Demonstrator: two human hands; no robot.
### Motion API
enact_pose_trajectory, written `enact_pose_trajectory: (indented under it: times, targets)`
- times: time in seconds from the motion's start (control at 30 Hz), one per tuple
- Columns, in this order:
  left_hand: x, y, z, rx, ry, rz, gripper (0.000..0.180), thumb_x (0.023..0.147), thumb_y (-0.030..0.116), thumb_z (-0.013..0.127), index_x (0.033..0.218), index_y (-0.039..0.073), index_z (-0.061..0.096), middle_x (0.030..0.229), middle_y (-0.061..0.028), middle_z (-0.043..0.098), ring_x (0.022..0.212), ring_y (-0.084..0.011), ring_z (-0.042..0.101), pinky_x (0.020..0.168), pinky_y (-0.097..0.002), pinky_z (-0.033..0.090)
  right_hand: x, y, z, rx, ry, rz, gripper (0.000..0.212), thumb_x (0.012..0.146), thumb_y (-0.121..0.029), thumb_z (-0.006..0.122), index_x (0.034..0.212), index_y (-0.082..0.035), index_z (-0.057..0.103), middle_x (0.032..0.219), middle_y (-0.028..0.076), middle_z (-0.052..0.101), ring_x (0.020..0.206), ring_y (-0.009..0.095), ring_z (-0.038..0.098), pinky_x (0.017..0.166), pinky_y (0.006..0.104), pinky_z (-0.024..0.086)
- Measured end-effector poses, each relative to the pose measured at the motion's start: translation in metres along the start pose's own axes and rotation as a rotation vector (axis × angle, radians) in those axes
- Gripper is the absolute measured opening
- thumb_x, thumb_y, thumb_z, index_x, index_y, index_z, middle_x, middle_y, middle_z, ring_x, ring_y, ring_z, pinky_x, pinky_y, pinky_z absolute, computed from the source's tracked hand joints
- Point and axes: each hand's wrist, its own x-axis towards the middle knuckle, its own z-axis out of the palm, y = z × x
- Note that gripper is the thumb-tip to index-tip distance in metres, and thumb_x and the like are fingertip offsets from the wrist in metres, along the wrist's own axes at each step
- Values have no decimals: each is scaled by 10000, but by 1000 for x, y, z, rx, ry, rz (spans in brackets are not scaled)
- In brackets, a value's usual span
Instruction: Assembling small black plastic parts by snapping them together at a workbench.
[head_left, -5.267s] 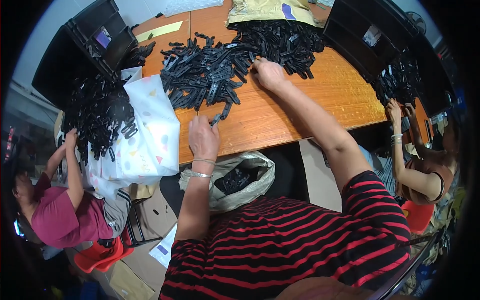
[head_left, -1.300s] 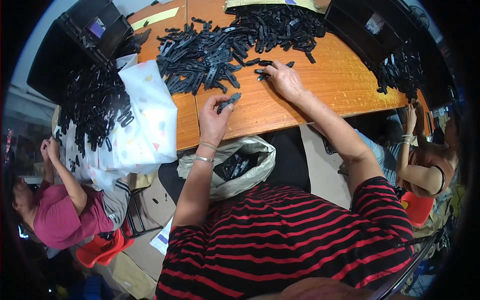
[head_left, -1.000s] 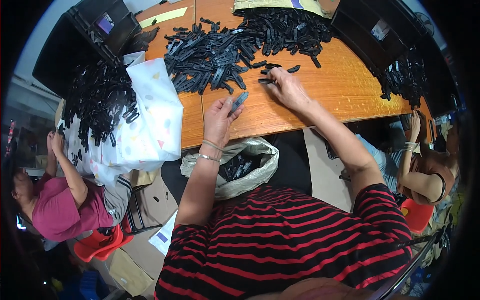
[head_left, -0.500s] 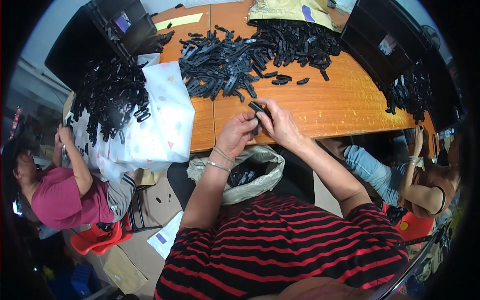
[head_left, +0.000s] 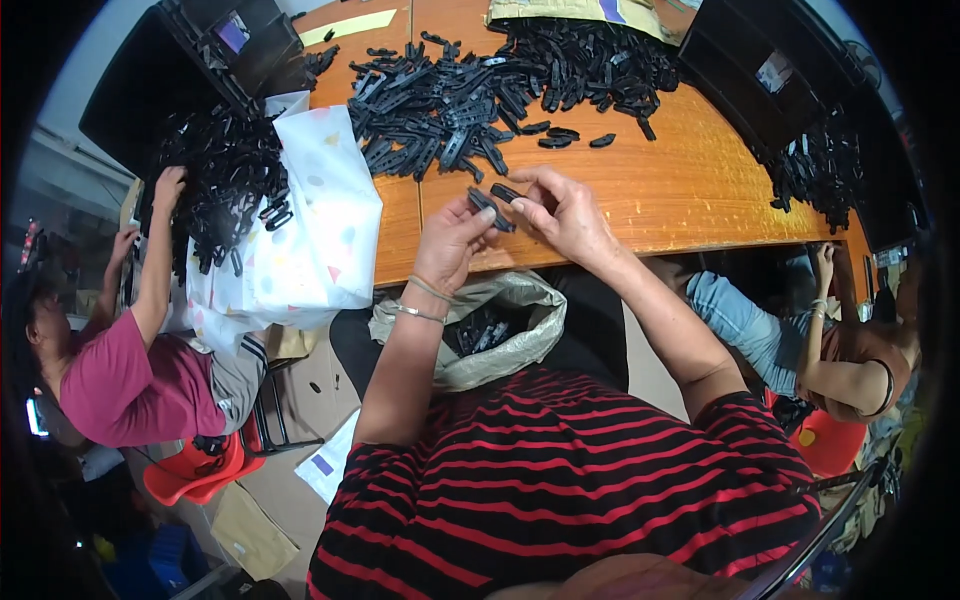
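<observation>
Between thumb and fingers, my left hand (head_left: 450, 240) pinches a long black plastic piece (head_left: 490, 210) with a slotted body. My right hand (head_left: 570, 220) grips a second, shorter black plastic piece (head_left: 506, 193), its end close to the first one; I cannot tell whether they touch. Both hands are above the near edge of the wooden table (head_left: 690, 190). Just beyond them lies a heap of long black slotted pieces (head_left: 430, 110). Below, an open woven sack (head_left: 545, 345) rests at my lap with black pieces (head_left: 487, 330) inside.
At the far side, smaller black pieces (head_left: 600, 65) spill from a tan bag (head_left: 580, 10). Co-workers sit left (head_left: 120, 370) and right (head_left: 850, 370), near further black heaps. White patterned sheeting (head_left: 325, 210) covers the table's left part. Black bins (head_left: 770, 80) stand at both sides.
My hands have drawn slightly apart, and the two black pieces now show separately. The left co-worker's arm has reached forward to the heap. The view has shifted a little.
</observation>
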Motion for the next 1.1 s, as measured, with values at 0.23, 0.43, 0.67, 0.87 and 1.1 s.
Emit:
enact_pose_trajectory:
  times: [0.23,0.43,0.67,0.87,1.1]
  targets:
    - [-6,-3,5,-12,65,125,271,860,12,632,1125,28,578,940,-28,641,736,-82,615,659,-185,509,-7,4,7,76,-120,155,229,898,-69,611,1113,5,585,694,12,584,582,49,528,516,220,445]
    - [-6,-1,13,-4,66,178,266,855,-3,629,1114,18,577,946,-36,643,778,-86,630,688,-184,523,-2,-1,1,134,-97,437,233,819,-89,679,1025,4,623,727,83,629,625,153,630,562,302,486]
    - [-3,-6,19,67,111,346,294,859,-23,608,1148,-21,553,1002,-56,630,853,-102,625,770,-200,528,-8,-9,13,-151,133,-79,192,785,-90,714,960,-22,675,797,90,609,576,134,574,532,265,458]
    - [-12,-2,25,63,69,362,329,846,-51,608,1166,-51,534,1065,-81,609,941,-123,606,831,-229,500,-9,-11,12,-117,82,4,204,756,-52,729,956,-37,692,801,90,611,590,149,580,554,265,471]
    - [-23,-7,43,304,171,534,292,869,-3,605,1153,-38,543,1028,-69,613,912,-112,604,805,-235,503,-13,-11,24,-40,168,60,252,746,-27,730,953,8,592,767,85,618,567,160,592,543,285,486]
